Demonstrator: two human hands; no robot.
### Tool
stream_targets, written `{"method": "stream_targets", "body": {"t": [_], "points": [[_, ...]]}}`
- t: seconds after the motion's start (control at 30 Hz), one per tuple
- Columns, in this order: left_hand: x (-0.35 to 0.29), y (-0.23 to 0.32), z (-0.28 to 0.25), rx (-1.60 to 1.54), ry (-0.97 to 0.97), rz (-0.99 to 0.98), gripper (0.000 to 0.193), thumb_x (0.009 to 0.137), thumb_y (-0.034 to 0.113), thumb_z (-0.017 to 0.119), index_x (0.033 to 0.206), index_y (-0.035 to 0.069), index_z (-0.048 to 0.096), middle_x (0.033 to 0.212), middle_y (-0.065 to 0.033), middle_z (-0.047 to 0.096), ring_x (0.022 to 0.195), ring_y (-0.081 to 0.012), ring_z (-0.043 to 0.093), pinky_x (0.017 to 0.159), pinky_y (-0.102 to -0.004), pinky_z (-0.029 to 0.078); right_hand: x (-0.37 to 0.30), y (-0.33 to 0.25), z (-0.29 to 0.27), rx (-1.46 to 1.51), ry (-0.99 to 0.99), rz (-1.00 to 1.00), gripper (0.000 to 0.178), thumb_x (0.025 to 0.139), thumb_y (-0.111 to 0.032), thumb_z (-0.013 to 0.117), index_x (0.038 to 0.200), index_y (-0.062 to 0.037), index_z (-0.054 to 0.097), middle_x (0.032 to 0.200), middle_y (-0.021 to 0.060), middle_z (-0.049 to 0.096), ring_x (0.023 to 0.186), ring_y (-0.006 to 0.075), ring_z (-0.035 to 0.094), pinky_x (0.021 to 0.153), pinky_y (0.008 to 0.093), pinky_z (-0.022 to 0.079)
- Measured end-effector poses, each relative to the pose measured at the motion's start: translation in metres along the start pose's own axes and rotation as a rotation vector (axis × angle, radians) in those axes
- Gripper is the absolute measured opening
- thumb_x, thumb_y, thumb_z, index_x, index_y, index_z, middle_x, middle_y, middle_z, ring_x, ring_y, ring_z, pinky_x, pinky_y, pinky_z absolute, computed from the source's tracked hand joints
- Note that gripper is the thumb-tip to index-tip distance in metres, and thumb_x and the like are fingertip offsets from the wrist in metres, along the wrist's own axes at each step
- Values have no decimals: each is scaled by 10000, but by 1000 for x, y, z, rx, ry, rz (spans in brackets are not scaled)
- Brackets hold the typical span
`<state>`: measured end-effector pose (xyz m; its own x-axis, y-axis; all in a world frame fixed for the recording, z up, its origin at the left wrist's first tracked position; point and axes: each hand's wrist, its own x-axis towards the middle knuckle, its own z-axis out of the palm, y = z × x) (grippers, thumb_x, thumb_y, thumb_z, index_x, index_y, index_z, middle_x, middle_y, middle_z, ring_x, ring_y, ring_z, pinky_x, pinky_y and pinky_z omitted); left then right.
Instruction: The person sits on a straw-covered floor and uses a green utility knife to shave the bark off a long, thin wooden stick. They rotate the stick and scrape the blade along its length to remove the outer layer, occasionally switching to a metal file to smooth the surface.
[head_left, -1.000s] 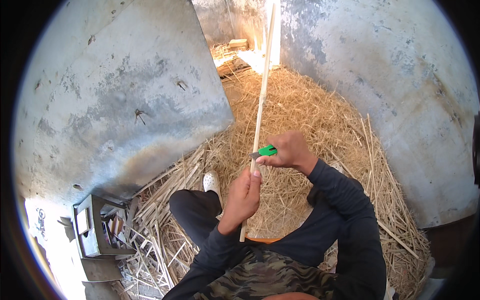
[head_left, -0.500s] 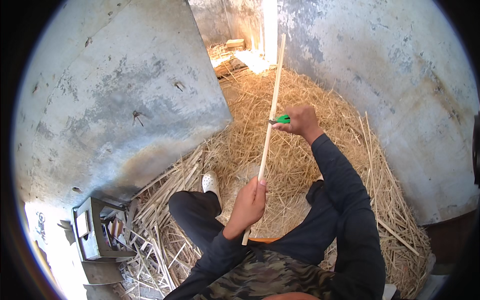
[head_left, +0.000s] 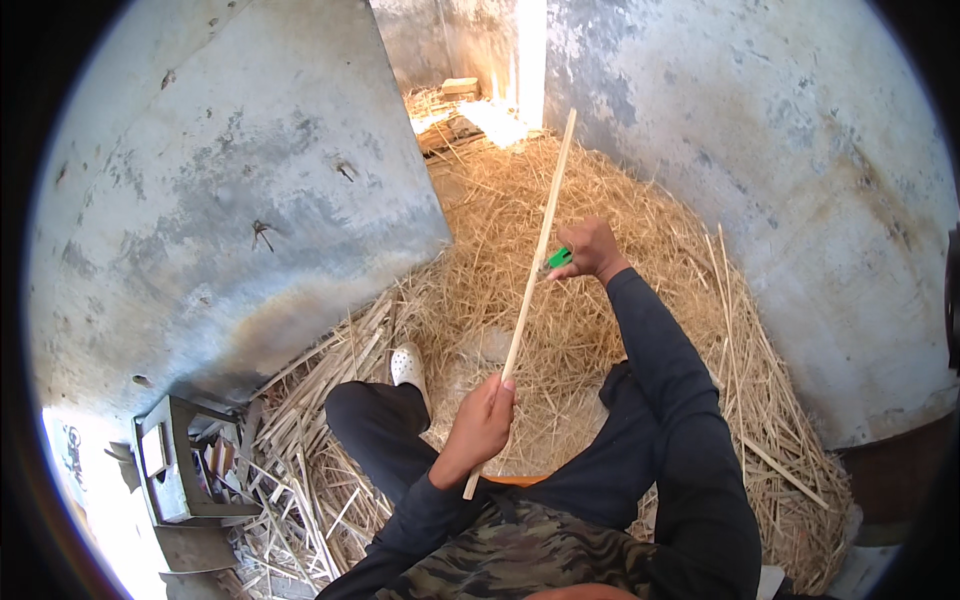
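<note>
A long pale wooden stick (head_left: 535,270) slants up and away from me over a heap of straw. My left hand (head_left: 482,422) grips the stick near its lower end. My right hand (head_left: 590,250), arm stretched out, holds a small green-handled tool (head_left: 558,258) against the stick about halfway up. My bent left leg in dark trousers ends in a white shoe (head_left: 407,366) resting on the straw.
Weathered grey walls (head_left: 250,200) close in on the left and right, with a sunlit gap at the far end. Straw and thin split strips (head_left: 300,450) cover the ground. A small metal box (head_left: 175,470) with odds and ends sits at the lower left.
My right hand with the green tool slid up the stick away from me over the first half second, then held there. My left hand stayed near the lower end.
</note>
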<state>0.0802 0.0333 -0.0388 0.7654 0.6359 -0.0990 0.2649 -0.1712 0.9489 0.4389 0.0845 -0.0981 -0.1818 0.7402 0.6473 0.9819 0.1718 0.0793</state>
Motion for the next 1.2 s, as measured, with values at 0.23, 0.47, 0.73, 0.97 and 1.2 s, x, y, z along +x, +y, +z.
{"method": "stream_targets", "body": {"t": [0.23, 0.47, 0.73, 0.97, 1.2], "points": [[-99, 5, -33, -6, 28, -83, 305, 1031, 230, 377, 835, 36, 507, 623, -29, 479, 570, -110, 461, 539, -292, 391, -114, 121, -40, -188, 63, 981, 738, 927, -659, 405, 577, -35, 586, 442, 49, 460, 397, 183, 388, 435, 352, 309], [-31, 20, -10, -265, -31, -16, 284, 1035, 253, 413, 867, 51, 519, 589, 56, 374, 527, -35, 335, 484, -230, 287, -3, 3, -77, 299, 335, 859, 676, 913, -673, 418, 715, -65, 638, 522, 40, 514, 425, 186, 452, 431, 319, 358], [-22, 55, 0, -275, -20, 50, 261, 1031, 220, 402, 899, 36, 532, 573, 35, 402, 509, -45, 364, 471, -248, 291, 20, -109, -114, 108, 277, 272, 715, 795, -807, 459, 526, -144, 447, 435, -6, 405, 348, 134, 405, 349, 297, 298], [-38, 39, 0, 175, 84, 253, 219, 1005, 195, 429, 936, 26, 550, 574, -94, 480, 484, -217, 485, 492, -348, 371, 27, -62, -94, -141, 198, 160, 774, 746, -887, 370, 516, -148, 391, 410, -1, 346, 341, 174, 418, 346, 326, 317], [-38, 20, -13, 188, 138, 193, 201, 988, 184, 462, 897, 35, 561, 601, -143, 511, 516, -289, 523, 503, -385, 380, 31, -61, -63, -89, 88, 134, 787, 762, -874, 376, 550, -129, 516, 386, -5, 363, 312, 151, 362, 336, 296, 272]]}}
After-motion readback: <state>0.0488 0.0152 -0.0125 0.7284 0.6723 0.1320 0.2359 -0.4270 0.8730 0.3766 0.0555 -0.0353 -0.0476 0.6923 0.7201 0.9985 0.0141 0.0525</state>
